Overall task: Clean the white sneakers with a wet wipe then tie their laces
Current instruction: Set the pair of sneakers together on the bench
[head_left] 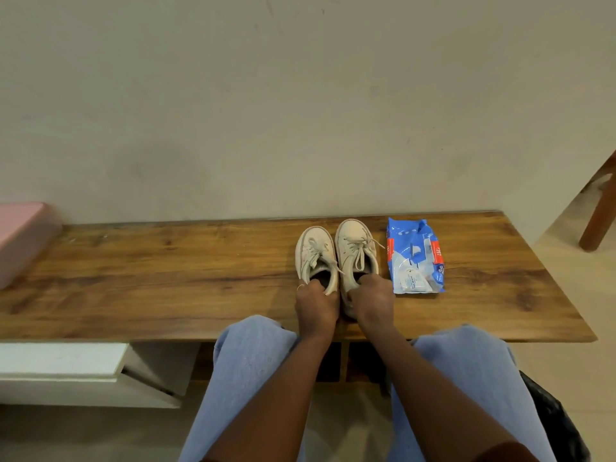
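Observation:
Two white sneakers stand side by side on the wooden table (166, 278), toes pointing at the wall. Their laces lie loose. My left hand (315, 303) grips the heel of the left sneaker (315, 255), fingers curled into its opening. My right hand (370, 300) grips the heel of the right sneaker (355, 248) the same way. A blue pack of wet wipes (415, 256) lies flat just to the right of the shoes, untouched.
A pink box (23, 238) sits at the table's far left edge. A white drawer unit (83, 368) stands under the table on the left. A wooden chair leg (600, 215) is at the far right. My knees in blue trousers are below the table edge.

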